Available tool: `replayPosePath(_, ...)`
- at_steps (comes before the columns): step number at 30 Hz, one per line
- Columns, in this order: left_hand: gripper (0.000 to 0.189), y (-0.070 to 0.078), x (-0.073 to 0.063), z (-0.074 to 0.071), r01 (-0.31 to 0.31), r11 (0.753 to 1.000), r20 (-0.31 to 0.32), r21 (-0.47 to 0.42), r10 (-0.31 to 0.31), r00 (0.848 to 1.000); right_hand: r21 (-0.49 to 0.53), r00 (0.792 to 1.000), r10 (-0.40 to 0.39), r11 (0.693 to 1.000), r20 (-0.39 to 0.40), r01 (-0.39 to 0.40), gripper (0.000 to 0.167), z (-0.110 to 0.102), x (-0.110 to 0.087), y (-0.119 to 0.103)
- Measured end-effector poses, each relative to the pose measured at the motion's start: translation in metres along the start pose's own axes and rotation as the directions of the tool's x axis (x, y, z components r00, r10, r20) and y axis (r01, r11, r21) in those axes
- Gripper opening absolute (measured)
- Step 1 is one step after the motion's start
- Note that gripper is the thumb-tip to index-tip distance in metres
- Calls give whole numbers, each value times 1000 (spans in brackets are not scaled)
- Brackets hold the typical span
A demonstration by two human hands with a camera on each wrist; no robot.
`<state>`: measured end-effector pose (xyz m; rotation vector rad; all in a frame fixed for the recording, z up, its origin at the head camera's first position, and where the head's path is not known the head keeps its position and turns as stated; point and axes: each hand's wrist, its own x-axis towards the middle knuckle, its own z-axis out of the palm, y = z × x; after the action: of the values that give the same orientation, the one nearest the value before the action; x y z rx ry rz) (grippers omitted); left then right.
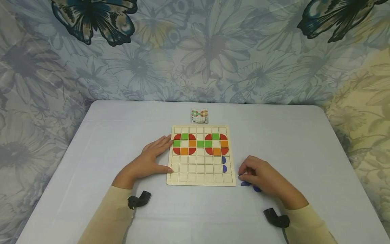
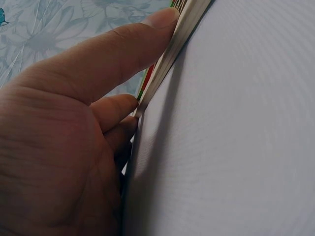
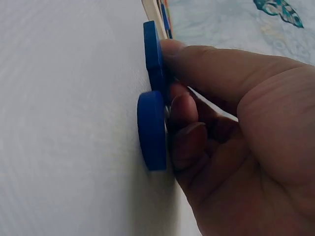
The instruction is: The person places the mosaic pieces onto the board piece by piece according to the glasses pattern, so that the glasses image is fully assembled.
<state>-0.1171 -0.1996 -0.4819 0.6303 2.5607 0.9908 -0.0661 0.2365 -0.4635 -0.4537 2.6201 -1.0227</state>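
Note:
A square wooden grid board (image 1: 200,179) lies on the table, with red, green and orange pieces set in its upper rows. Two blue half-circle pieces (image 1: 224,164) sit in the right part of its lower rows. My left hand (image 1: 149,161) rests along the board's left edge, fingers spread and thumb on the rim. To the right of the board, my right hand (image 1: 259,174) pinches a blue half-circle between thumb and fingertips, mostly hidden by them. Beneath that hand lie two more blue half-circles, one (image 1: 245,183) near the board and another (image 1: 257,189) closer to me.
Behind the board lies a small pattern card (image 1: 199,116) with a similar coloured design. The white table (image 1: 122,118) meets a flowered cloth backdrop (image 1: 213,51) at its far edge. Black wrist cameras (image 1: 276,218) sit at both sleeves.

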Motion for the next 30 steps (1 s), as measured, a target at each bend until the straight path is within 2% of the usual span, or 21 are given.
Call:
replayPosePath(7, 114, 2, 0, -1, 1, 1000, 1, -1, -1, 1000, -73, 997, 71, 995, -11, -72, 16, -1, 0, -10)
replayPosePath(18, 113, 2, 0, 0, -1, 1000, -3, 0, 1, 1000, -128, 997, 75, 989, 7, -73, 14, -2, -1, -18)
replayPosePath(23, 113, 2, 0, 0, 0, 1000, -1, -2, 0, 1000, -120, 998, 54, 991, -35, -58, 18, -1, -2, -18)
replayPosePath(27, 113, 2, 0, 0, 2, 1000, 0, 2, -2, 1000, -84, 997, 2, 996, -71, -8, 25, -1, -3, -17)
replayPosePath(30, 114, 2, 1, 0, 3, 1000, 1, 3, -3, 1000, -39, 996, -12, 999, -90, 9, 21, 0, -3, -18)
